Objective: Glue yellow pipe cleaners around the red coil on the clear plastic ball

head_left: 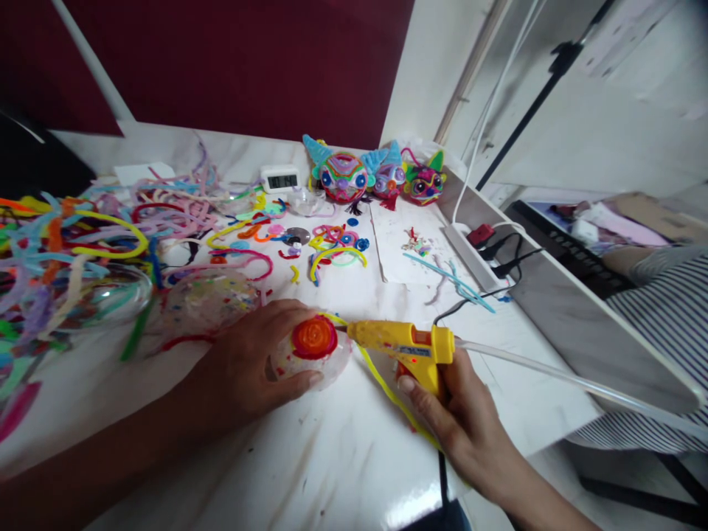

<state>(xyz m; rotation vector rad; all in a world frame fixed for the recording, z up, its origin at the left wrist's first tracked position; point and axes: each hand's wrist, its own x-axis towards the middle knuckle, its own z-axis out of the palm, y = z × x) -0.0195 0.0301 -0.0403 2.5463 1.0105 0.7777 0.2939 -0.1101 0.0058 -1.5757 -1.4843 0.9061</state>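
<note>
My left hand (259,354) is wrapped round a clear plastic ball (326,369) on the table. On the ball's top sits a coiled disc (314,337), orange in the middle with a red rim. A yellow pipe cleaner (381,380) runs from beside the disc down to the right, passing under my right hand. In my right hand (453,405) is a yellow glue gun (395,339), its nozzle pointing left at the yellow strip by the disc's edge. A long clear glue stick (553,376) sticks out of the gun's back.
Piled pipe cleaners (82,243) cover the table's left. Finished animal heads (344,177) stand at the back beside a digital clock (279,178). A power strip (479,254) lies along the right wall panel. Another person's striped clothing (664,346) shows at right.
</note>
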